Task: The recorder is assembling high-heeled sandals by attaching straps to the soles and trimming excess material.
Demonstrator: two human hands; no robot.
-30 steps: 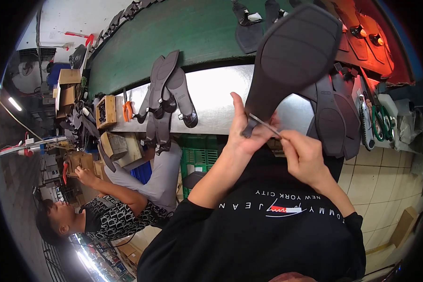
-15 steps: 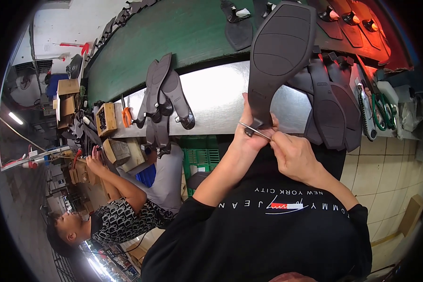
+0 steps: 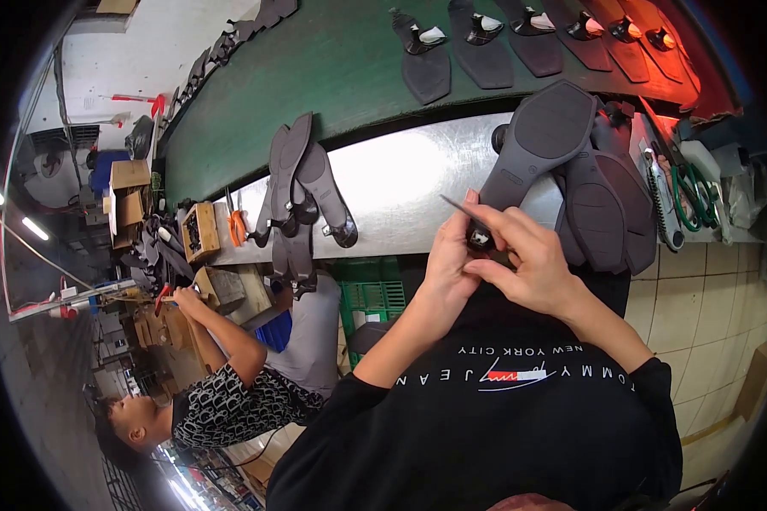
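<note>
My left hand (image 3: pixel 449 271) is closed, its fingers curled by the narrow end of a black shoe sole (image 3: pixel 550 123). The sole's broad end lies out over a pile of others, and my hands hide its narrow tip. A glossy black piece (image 3: pixel 480 238) shows between my palms; whether it joins the sole I cannot make out. My right hand (image 3: pixel 533 264) is closed beside the left, index finger and thumb bent around this piece. From near its fingertips a thin metal tool (image 3: pixel 454 205) points up and left; its other end is hidden.
More black soles (image 3: pixel 609 209) are piled on the metal strip (image 3: pixel 392 175) at right, near green-handled scissors (image 3: pixel 694 196) and a cutter (image 3: pixel 669 213). Soles with straps (image 3: pixel 486 51) line the green bench (image 3: pixel 349 68). At left are orange-handled pliers (image 3: pixel 235 226), more soles (image 3: pixel 294 187) and a seated person (image 3: pixel 230 383).
The sole at my hands appears lower and tipped away. My right hand has shifted up around the glossy piece, and the tool now slants higher. The person at left has lowered a hand.
</note>
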